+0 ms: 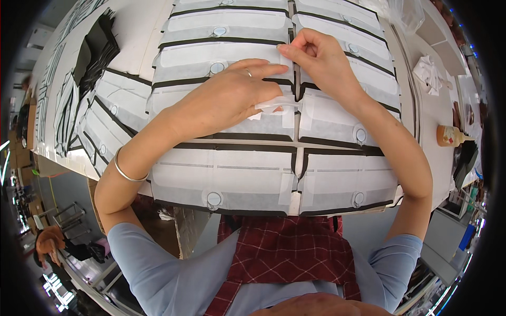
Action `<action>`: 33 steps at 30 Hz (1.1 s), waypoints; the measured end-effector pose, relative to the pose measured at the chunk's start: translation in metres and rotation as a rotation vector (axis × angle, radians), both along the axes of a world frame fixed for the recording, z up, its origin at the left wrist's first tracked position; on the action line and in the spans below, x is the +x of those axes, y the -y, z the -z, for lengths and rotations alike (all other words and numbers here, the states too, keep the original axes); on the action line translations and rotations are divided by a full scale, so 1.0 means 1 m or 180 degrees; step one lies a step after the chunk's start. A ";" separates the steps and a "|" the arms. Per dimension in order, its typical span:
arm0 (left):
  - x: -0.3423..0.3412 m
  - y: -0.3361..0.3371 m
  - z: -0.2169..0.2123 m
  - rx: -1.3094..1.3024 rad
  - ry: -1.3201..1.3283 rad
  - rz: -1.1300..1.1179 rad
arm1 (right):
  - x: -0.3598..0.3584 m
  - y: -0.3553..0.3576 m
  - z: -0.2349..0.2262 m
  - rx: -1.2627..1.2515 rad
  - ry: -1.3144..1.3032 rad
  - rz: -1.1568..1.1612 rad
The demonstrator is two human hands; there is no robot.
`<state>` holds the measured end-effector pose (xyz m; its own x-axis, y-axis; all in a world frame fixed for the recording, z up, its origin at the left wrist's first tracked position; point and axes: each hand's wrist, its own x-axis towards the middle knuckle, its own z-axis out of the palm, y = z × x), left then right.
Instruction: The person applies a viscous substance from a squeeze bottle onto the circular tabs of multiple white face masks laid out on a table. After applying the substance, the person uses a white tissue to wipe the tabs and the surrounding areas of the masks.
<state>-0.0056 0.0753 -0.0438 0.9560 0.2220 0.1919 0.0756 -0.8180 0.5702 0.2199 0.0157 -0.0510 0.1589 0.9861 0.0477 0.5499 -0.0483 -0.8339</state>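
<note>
Rows of white fabric panels (226,168) with black edges lie on the table, each with a small round piece, like a button or magnet (214,199). My left hand (226,97) is over a panel in the left column, its upper fingers stretched toward the gap between the columns. A thin, translucent white strip (271,106) is tucked in its lower fingers. Across the gap, my right hand (322,60) is closed in a pinch near the panels' inner edges. Whatever its fingertips hold is too small or hidden to name.
Stacked black pieces (97,50) and more black-edged panels (113,100) lie to the left. On the right stand a small yellowish bottle (449,136) and a crumpled white piece (429,73). A clear plastic bag (407,16) sits at the far right. Another person (50,242) is at lower left.
</note>
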 end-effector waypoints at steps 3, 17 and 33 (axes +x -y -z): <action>0.003 -0.002 -0.001 0.0022 -0.0166 0.0066 | -0.001 0.001 -0.003 -0.0071 0.0028 0.0013; 0.007 -0.003 0.002 -0.0057 -0.0215 0.0126 | 0.006 -0.001 0.008 0.0401 0.0699 -0.0210; 0.024 -0.006 -0.001 -0.2590 0.0158 -0.0807 | 0.006 0.007 -0.035 -0.0153 -0.1042 -0.0557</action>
<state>0.0187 0.0815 -0.0430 0.8534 0.5151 -0.0797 0.1603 -0.1139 0.9805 0.2257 0.0089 -0.0161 -0.0130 0.9996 -0.0249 0.2579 -0.0207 -0.9659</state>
